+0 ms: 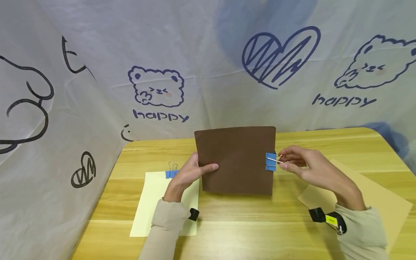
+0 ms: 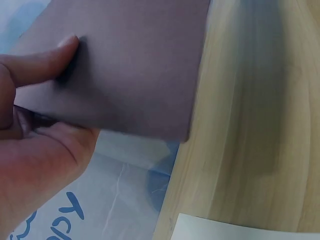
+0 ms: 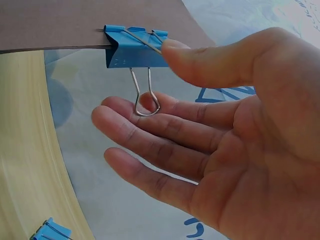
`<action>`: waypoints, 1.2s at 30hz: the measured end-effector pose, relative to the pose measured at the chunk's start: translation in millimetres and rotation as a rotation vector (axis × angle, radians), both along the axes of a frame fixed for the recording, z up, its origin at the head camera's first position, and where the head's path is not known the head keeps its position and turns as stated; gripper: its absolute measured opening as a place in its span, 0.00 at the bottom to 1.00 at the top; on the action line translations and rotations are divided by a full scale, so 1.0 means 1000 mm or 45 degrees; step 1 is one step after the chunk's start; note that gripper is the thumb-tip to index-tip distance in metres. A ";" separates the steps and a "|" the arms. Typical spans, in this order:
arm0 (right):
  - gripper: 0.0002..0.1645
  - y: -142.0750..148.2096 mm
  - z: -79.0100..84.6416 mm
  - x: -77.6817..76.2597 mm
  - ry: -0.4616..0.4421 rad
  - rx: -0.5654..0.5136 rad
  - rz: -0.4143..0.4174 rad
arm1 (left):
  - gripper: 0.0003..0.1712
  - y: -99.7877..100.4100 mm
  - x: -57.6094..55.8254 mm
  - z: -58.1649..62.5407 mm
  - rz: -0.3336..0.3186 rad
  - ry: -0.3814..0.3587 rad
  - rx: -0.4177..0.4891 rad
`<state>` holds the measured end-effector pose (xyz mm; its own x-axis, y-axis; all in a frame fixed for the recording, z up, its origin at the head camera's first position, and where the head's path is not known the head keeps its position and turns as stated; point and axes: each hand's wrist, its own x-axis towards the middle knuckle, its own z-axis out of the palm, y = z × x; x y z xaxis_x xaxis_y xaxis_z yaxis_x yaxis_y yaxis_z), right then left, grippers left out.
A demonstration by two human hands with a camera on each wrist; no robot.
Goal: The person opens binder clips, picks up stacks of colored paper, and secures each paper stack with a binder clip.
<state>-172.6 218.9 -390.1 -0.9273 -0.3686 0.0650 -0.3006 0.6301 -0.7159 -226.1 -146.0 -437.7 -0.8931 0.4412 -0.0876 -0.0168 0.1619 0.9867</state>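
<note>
A stack of brown paper sheets (image 1: 238, 159) is held upright above the table. My left hand (image 1: 189, 172) grips its left edge, thumb on the near face and the other fingers behind. On the right edge sits a blue binder clip (image 1: 271, 161), its body over the sheets' edge. My right hand (image 1: 312, 168) has the clip's wire handles between thumb and fingers. In the right wrist view the thumb (image 3: 210, 62) touches one handle, while the other wire loop (image 3: 148, 107) lies against the loosely bent fingers.
Pale yellow paper (image 1: 143, 213) lies at left with another blue binder clip (image 1: 169, 174) on its top edge, partly behind my left hand. Tan paper (image 1: 373, 202) lies under my right forearm. A printed cloth (image 1: 208, 54) hangs behind the wooden table (image 1: 243, 231).
</note>
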 end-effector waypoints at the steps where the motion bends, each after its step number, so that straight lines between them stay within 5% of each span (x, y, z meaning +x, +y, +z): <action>1: 0.21 0.000 0.000 0.000 -0.004 -0.009 -0.004 | 0.21 -0.001 0.000 0.000 -0.010 -0.003 0.002; 10: 0.24 0.005 0.001 0.002 -0.030 -0.085 -0.005 | 0.12 -0.017 -0.003 0.003 -0.129 -0.008 0.138; 16: 0.25 0.004 -0.001 0.002 -0.027 -0.148 0.000 | 0.17 -0.029 -0.004 0.007 -0.213 0.009 0.178; 23: 0.26 -0.003 -0.002 -0.003 0.040 -0.191 -0.027 | 0.16 -0.036 -0.002 0.014 -0.256 0.004 0.072; 29: 0.25 -0.005 -0.001 -0.010 0.080 -0.331 -0.027 | 0.16 -0.033 -0.006 0.016 -0.425 0.015 -0.045; 36: 0.26 -0.018 -0.022 -0.015 0.045 -0.369 0.051 | 0.14 -0.023 -0.002 0.007 -0.554 -0.049 -0.143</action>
<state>-187.9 201.3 -411.6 -0.9076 -0.3665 0.2047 -0.3491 0.3878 -0.8531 -228.2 -169.3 -430.7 -0.6216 0.7609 -0.1859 0.0401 0.2680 0.9626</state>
